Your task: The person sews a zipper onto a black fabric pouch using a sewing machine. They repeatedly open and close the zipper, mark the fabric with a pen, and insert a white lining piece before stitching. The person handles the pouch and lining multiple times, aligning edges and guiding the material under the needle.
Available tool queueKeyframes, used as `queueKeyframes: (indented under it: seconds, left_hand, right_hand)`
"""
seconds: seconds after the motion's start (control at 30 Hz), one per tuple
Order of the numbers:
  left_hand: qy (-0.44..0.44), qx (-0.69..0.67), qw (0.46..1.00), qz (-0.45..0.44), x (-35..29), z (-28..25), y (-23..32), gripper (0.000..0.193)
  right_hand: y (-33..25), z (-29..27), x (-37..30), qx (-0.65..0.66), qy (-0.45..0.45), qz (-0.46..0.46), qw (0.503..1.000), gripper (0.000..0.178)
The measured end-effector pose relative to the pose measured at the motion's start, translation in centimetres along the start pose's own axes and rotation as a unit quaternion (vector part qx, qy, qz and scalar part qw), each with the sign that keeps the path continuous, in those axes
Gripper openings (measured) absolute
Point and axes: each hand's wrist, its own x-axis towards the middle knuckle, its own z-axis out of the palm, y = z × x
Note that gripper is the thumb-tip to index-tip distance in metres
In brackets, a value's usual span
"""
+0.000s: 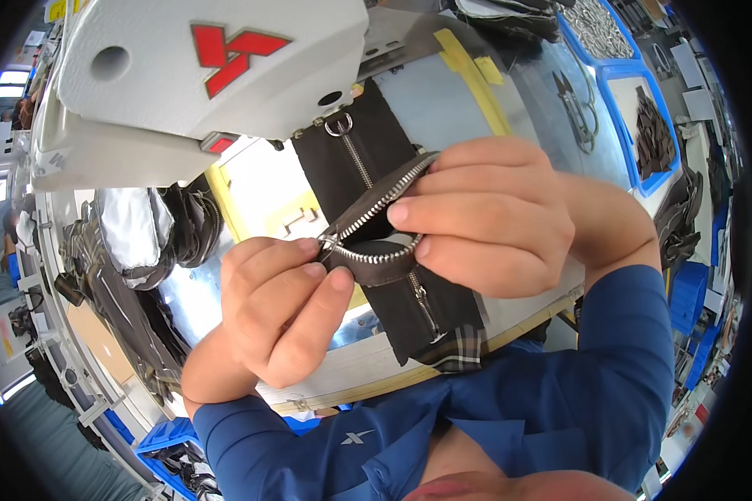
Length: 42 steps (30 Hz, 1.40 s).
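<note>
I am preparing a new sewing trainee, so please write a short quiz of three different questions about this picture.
1. True or false: the left hand pinches one end of the short zipper piece.
2. Multiple choice: what lies flat on the table below both hands? A) a red towel B) a dark fabric panel with a zipper sewn in C) a cardboard box
3. Fill the blank: the white sewing machine head sits in the upper ____ of the picture.

Key:
1. True; the right hand holds the other end.
2. B
3. left
</note>
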Motion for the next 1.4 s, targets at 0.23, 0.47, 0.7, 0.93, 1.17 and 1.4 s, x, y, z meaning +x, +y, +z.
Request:
queueKeyframes:
  seconds: [0.23, 0.47, 0.7, 0.93, 1.17, 1.4]
  left_hand:
    - [-0.006, -0.010, 1.000, 0.009, 0.1, 0.0, -0.1, 0.036]
    - [-0.020, -0.015, 1.000, 0.010, 0.4, -0.5, -0.3, 0.036]
    - [-0.039, 0.004, 0.997, -0.069, 0.1, -0.8, 0.2, 0.042]
    - [-0.036, -0.025, 0.996, -0.084, -0.4, -0.3, 0.1, 0.052]
    - [-0.046, -0.051, 0.995, -0.074, -0.5, -0.2, -0.1, 0.050]
    - [-0.047, -0.017, 0.995, -0.083, -0.3, -0.2, 0.2, 0.038]
  right_hand:
    - [0.2, 0.4, -0.1, 0.000, 0.017, -0.014, 1.000, 0.009]
    - [0.7, 0.8, -0.2, 0.011, 0.026, -0.027, 0.999, 0.012]
    - [1.4, 1.4, -0.8, 0.029, 0.050, 0.034, 0.998, 0.017]
    - [1.4, 0.1, -0.1, 0.057, 0.018, 0.003, 0.998, 0.011]
    - [0.9, 0.4, -0.2, 0.081, 0.022, -0.005, 0.996, 0.011]
    - [0.8, 0.7, -0.2, 0.096, 0.014, 0.025, 0.995, 0.017]
